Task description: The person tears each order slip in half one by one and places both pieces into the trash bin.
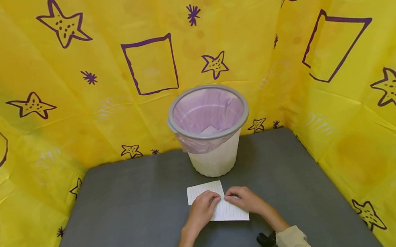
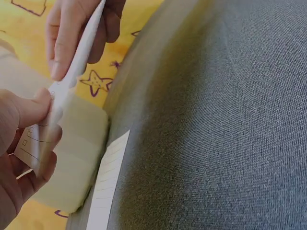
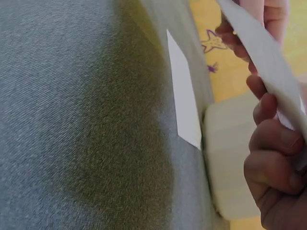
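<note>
Both hands, left hand (image 1: 201, 209) and right hand (image 1: 246, 199), pinch lined paper (image 1: 225, 213) at lower centre, before bin (image 1: 210, 132); tearing step, next needs opposing pulls

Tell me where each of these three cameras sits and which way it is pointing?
Head: worn on the head, facing forward and down at the bin, lined paper and grey table; both hands and sleeves show.
Left wrist: low over the table, facing the bin; left hand pinches the paper.
Right wrist: mirrored, right hand gripping it.
Shared: both wrist views show the paper, bin and both hands.
</note>
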`<state>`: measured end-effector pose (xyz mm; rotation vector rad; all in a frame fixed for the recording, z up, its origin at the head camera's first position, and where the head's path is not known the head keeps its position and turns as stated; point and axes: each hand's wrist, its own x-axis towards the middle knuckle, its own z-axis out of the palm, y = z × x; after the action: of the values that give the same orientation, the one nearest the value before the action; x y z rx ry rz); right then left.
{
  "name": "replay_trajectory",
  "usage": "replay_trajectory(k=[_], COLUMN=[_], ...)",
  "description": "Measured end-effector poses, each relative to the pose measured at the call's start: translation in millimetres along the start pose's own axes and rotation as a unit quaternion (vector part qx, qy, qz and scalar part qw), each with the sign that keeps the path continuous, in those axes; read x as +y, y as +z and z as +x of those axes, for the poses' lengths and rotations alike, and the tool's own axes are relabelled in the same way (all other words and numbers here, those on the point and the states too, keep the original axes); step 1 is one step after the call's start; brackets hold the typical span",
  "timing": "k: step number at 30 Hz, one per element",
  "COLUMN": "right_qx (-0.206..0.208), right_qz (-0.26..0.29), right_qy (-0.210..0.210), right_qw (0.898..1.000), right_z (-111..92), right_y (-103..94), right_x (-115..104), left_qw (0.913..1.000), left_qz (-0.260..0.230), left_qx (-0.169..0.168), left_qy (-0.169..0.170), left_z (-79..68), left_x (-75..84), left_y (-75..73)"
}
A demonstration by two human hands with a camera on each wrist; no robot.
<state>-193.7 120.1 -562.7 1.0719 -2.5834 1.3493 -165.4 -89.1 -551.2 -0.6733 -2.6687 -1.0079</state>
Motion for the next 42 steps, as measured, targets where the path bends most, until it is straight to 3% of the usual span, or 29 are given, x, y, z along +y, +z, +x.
replay_trajectory(k=[7, 11, 16, 19, 25, 32, 34, 37, 40, 42], right_qx=[-0.05, -0.063, -0.06, -0.053, -0.034, -0.025, -0.026, -0.032, -0.041, -0.048], right_qz=[0.055, 0.083, 0.127, 0.174, 0.272, 0.282, 0.287, 0.29, 0.28, 0.27], right_qy=[0.053, 0.064, 0.077, 0.113, 0.188, 0.211, 0.216, 0.221, 0.216, 0.211], right_qw=[0.996, 0.992, 0.987, 0.977, 0.943, 0.936, 0.933, 0.931, 0.934, 0.938], right_z=[7, 11, 12, 12, 13, 14, 14, 15, 18, 20], right_y=[-1.3, -0.6, 0.1, -0.1, -1.2, 0.3, 0.0, -1.3, -3.8, -6.5], right_x=[0, -1, -4, -5, -9, -6, -6, -7, -9, -11], left_qw=[0.9975, 0.9945, 0.9896, 0.9835, 0.9677, 0.9641, 0.967, 0.9689, 0.9576, 0.9537], left_qz=[-0.07, -0.102, -0.122, -0.128, -0.126, -0.131, -0.146, -0.2, -0.237, -0.246], left_qx=[0.003, 0.02, 0.071, 0.11, 0.184, 0.202, 0.194, 0.142, 0.073, 0.037], left_qy=[-0.011, -0.012, 0.03, 0.065, 0.118, 0.112, 0.078, -0.032, -0.146, -0.169], left_z=[-4.0, -5.9, -6.9, -5.9, 0.3, 2.3, 1.8, 1.4, 3.0, 5.4], left_x=[-2.8, -5.5, -10.1, -11.1, -9.8, -7.6, -1.9, 5.0, 7.1, -0.9], left_y=[-4.2, -4.1, 0.8, 5.0, 10.6, 11.3, 8.1, 0.4, -8.8, -10.5])
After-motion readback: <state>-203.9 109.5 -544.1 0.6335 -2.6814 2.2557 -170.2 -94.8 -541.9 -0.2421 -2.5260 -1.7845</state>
